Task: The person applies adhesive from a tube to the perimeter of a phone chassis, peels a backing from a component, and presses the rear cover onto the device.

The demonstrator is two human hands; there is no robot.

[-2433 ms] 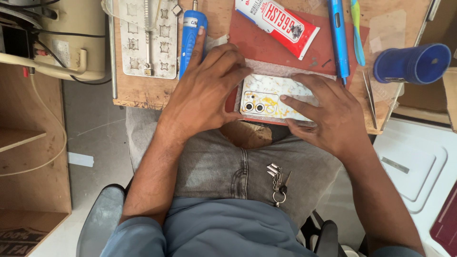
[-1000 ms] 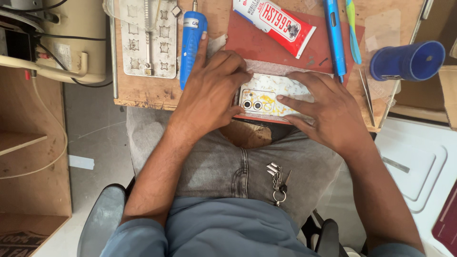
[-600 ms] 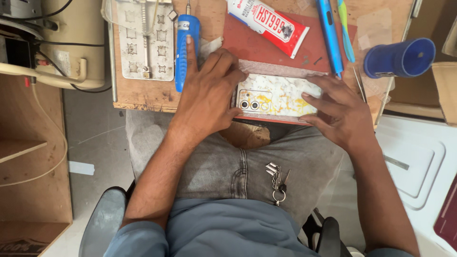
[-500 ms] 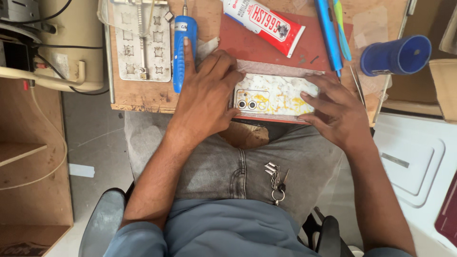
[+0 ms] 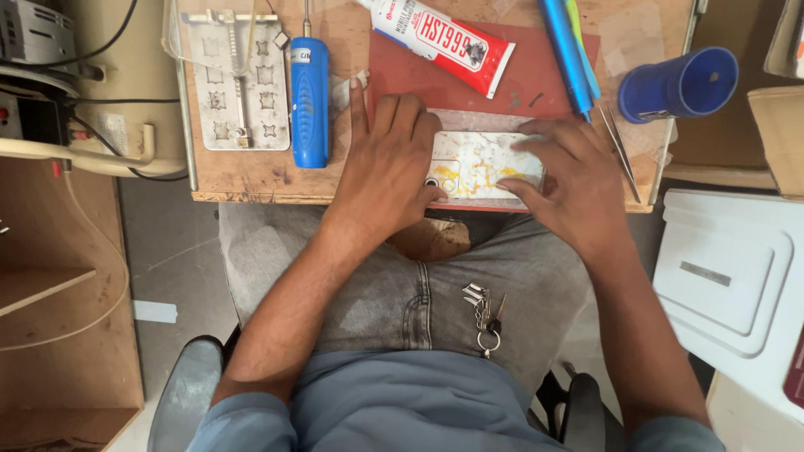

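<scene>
Where your left hand point(image 5: 387, 163) earlier cupped the phone point(image 5: 481, 163), it now lies flat, covering its camera end, while your right hand point(image 5: 568, 180) presses fingertips on top, gripping nothing.

A phone point(image 5: 479, 165) is lying flat on its face on a red mat point(image 5: 469, 84) at the near edge of the counter point(image 5: 251, 172), its long side running left to right. Its back is showing a white case with yellow marbling and round camera lenses at the left end. Both ends are sitting partly covered, so its full outline is not showing.
</scene>
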